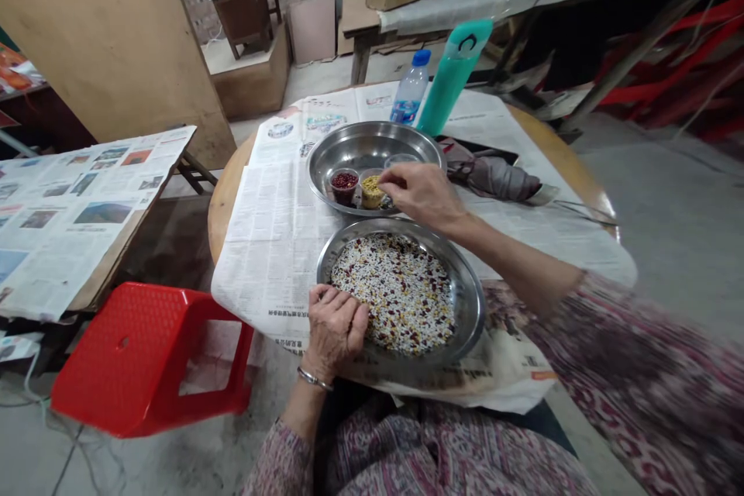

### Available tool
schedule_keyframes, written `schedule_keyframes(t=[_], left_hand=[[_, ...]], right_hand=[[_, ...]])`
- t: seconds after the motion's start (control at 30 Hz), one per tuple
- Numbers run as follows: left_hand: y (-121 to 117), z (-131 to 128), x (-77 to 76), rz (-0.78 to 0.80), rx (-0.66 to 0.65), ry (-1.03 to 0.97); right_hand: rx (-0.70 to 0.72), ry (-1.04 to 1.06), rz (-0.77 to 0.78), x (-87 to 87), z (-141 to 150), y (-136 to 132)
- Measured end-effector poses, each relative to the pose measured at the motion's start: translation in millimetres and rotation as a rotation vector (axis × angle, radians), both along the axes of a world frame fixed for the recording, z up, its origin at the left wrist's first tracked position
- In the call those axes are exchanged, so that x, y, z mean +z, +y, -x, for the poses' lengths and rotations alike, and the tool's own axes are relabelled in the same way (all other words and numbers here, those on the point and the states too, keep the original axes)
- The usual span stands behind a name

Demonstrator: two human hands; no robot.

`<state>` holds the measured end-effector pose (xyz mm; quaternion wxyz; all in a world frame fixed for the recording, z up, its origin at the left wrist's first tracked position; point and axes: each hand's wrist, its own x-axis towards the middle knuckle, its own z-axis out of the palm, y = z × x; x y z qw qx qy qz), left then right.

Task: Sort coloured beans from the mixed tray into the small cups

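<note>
A steel basin near me holds a spread of white grains mixed with dark red and yellow beans. My left hand is closed over its left rim, with a bracelet on the wrist. Beyond it stands a second steel basin with small clear cups inside. One is a cup of dark red beans, another a cup of yellow beans. My right hand hovers at the yellow beans' right side, fingertips pinched together; whatever they hold is too small to make out. A third clear cup is partly hidden behind that hand.
Newspaper covers the round wooden table. At its back stand a water bottle and a tall teal container. A folded grey umbrella lies to the right. A red stool is at the left.
</note>
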<state>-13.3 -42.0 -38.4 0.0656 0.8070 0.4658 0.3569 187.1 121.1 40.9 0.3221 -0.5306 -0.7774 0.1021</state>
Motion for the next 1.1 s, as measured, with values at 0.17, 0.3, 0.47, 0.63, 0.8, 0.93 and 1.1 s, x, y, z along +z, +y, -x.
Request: schedule_keyframes(t=[0.17,0.3,0.47,0.63,0.8,0.93,1.1], left_hand=[[-1,0,0.8,0.024,-0.012,-0.038],[-2,0,3.2,0.049,-0.018,-0.035],[-2,0,5.2,0.056,-0.018,-0.03],[-2,0,4.2,0.063,-0.011,-0.03],[-2,0,2.6,0.043,-0.001,-0.052],[-3,3,1.0,0.0,0.039,-0.134],[-4,5,-2.2,-0.002,0.045,-0.191]], right_hand=[[0.37,-0.059,0.12,-34.0,-11,-98],[0.64,-0.149,0.257,-63.0,-13,-149],[0.493,-0.264,0.192,-69.5,-16,-132],[0.217,-0.211,0.144,-70.8,-17,-81],[0.085,-0.192,0.101,-76.4,10,-63],[0.318,-0.166,0.018,-77.6,36,-80],[0.659,-0.208,-0.016,-75.5,31,-112]])
